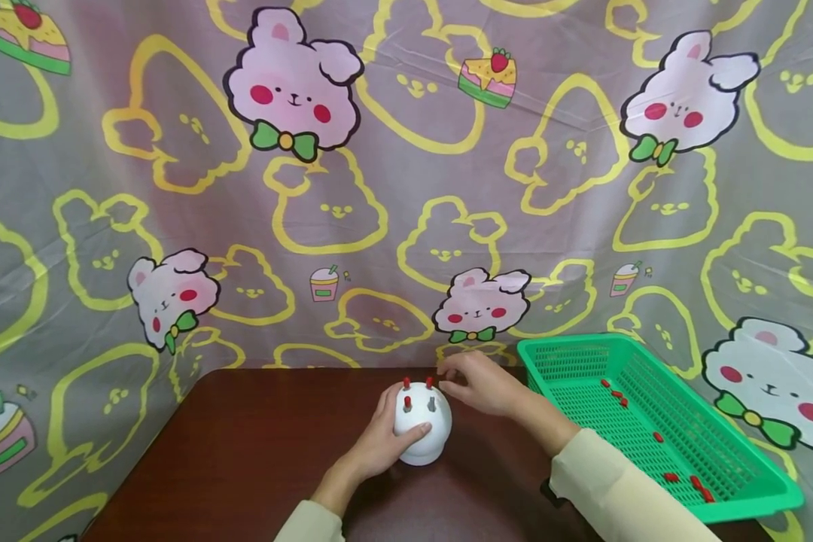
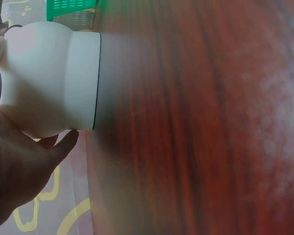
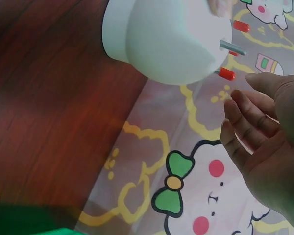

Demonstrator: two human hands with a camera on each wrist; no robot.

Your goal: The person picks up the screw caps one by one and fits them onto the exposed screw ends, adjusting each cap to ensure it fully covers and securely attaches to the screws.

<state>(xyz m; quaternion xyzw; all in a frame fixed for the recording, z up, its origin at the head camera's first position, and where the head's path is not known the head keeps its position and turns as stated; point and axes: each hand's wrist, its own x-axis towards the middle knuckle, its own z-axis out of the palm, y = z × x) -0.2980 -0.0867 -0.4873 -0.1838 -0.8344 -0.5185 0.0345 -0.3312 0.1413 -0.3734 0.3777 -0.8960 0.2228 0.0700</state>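
A white rounded body with a narrower base stands on the table, metal pins rising from its top. Three of the pins wear red caps; one grey metal pin is bare. My left hand grips the body from the left, thumb across its front and fingers round the far side. Just right of the pins is my right hand, its fingers loosely bent. In the right wrist view nothing shows between those fingers, and they are apart from the nearest red cap.
A green plastic basket stands at the right with several small red caps scattered on its bottom. The brown wooden table runs back to a patterned cloth hanging behind it.
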